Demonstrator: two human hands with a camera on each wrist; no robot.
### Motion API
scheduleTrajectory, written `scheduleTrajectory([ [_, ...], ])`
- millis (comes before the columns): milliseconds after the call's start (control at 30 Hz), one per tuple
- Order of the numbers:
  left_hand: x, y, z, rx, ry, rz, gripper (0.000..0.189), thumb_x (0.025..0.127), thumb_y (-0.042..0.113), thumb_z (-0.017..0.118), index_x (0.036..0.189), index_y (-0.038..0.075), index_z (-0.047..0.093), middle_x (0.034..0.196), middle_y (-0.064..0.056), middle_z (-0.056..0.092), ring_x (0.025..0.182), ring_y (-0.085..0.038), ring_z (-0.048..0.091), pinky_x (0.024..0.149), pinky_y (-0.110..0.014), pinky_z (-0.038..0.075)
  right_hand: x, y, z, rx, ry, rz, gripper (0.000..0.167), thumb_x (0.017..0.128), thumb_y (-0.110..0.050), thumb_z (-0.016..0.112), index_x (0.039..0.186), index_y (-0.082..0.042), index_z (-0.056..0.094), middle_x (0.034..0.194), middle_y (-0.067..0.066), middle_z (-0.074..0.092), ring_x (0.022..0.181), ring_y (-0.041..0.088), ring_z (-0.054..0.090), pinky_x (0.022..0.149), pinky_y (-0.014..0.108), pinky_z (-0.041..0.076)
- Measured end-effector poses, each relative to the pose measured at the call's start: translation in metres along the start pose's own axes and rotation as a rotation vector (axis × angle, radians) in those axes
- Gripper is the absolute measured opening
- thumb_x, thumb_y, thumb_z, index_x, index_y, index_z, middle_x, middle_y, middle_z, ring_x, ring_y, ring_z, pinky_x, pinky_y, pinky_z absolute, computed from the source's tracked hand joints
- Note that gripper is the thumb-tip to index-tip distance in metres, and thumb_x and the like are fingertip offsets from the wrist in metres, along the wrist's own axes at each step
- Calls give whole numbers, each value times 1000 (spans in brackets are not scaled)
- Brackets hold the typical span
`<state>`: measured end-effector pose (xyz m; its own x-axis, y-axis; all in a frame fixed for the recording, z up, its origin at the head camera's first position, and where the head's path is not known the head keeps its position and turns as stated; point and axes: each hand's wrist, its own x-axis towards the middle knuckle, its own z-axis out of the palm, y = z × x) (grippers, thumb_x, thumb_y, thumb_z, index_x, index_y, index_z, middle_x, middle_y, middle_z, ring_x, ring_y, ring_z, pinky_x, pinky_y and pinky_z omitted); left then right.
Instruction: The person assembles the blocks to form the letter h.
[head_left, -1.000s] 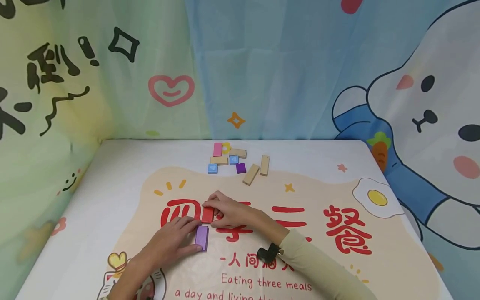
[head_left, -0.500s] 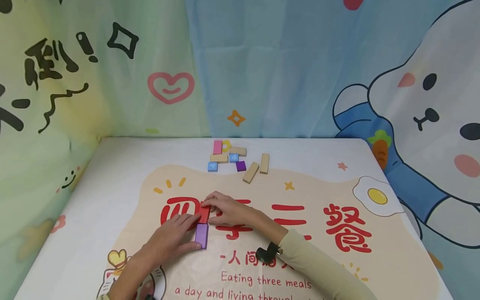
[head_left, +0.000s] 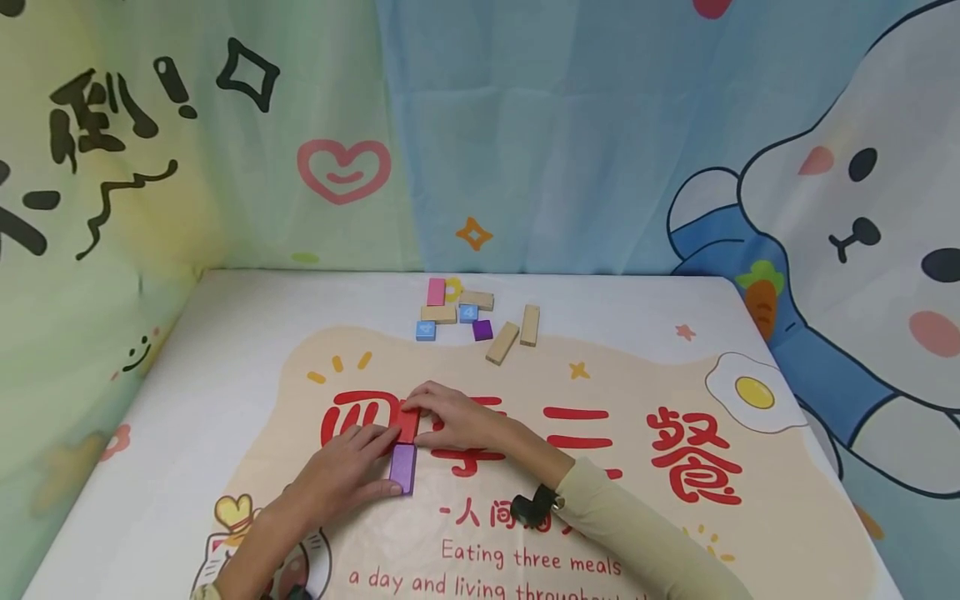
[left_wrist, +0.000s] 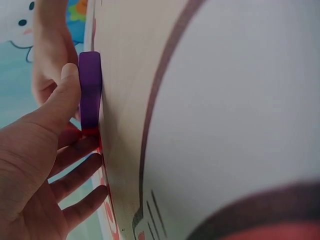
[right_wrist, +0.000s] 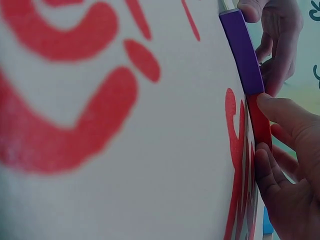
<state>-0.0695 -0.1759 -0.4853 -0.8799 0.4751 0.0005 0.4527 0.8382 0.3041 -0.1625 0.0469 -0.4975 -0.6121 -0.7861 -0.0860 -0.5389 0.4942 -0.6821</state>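
Observation:
A purple block (head_left: 402,468) and a red block (head_left: 408,426) lie end to end on the printed tablecloth, the red one farther from me. My left hand (head_left: 341,467) holds the purple block, thumb at its near end, with the fingertips reaching the left side of the red block. In the left wrist view, that thumb rests against the purple block (left_wrist: 90,90) and the other fingers spread below. My right hand (head_left: 457,418) pinches the red block between thumb and fingers. The right wrist view shows the red block (right_wrist: 261,120) meeting the purple block's end, partly covered by fingers.
Toward the back of the table lie several plain wooden blocks (head_left: 502,343), a pink block (head_left: 436,292), two small blue blocks (head_left: 426,331), a dark purple cube (head_left: 482,331) and a yellow ring (head_left: 453,290). A printed curtain (head_left: 562,167) hangs behind the table.
The red block has turned straighter and moved slightly left and nearer, so its end now meets the purple block. The left fingertips have shifted onto the red block's side.

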Motion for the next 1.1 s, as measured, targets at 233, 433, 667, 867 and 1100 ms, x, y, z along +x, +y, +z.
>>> scheduleTrajectory([
  [233,1,0,0,6,-9,3,81,80,60,68,144,16,47,128,0,60,115,-19,56,97,-40,52,1,2,1,2,1,-5,48,91,-27,67,136,-18,54,139,0,49,118,12,50,99,22,48],
  [433,0,-1,1,-16,-3,7,74,80,59,68,142,23,50,124,2,59,111,-15,56,93,-39,53,1,1,1,-26,3,0,48,91,-30,67,136,-18,54,139,0,50,123,13,49,105,28,46],
  [667,-1,0,1,-11,-16,24,69,82,57,68,141,25,52,123,3,58,109,-13,54,91,-38,52,2,-2,0,-44,-2,15,49,91,-32,68,135,-17,54,139,1,51,126,14,48,108,31,44],
  [867,-1,0,2,3,8,25,72,81,57,69,141,21,52,123,2,60,109,-13,55,90,-38,53,1,-1,1,-55,-5,19,50,90,-33,68,136,-19,53,140,0,51,122,13,49,105,29,46],
  [1100,-1,1,1,11,11,40,71,83,56,68,140,18,53,123,0,59,110,-15,55,92,-39,53,0,0,0,-52,-9,16,51,90,-32,69,137,-19,53,143,0,50,127,14,48,106,31,46],
])
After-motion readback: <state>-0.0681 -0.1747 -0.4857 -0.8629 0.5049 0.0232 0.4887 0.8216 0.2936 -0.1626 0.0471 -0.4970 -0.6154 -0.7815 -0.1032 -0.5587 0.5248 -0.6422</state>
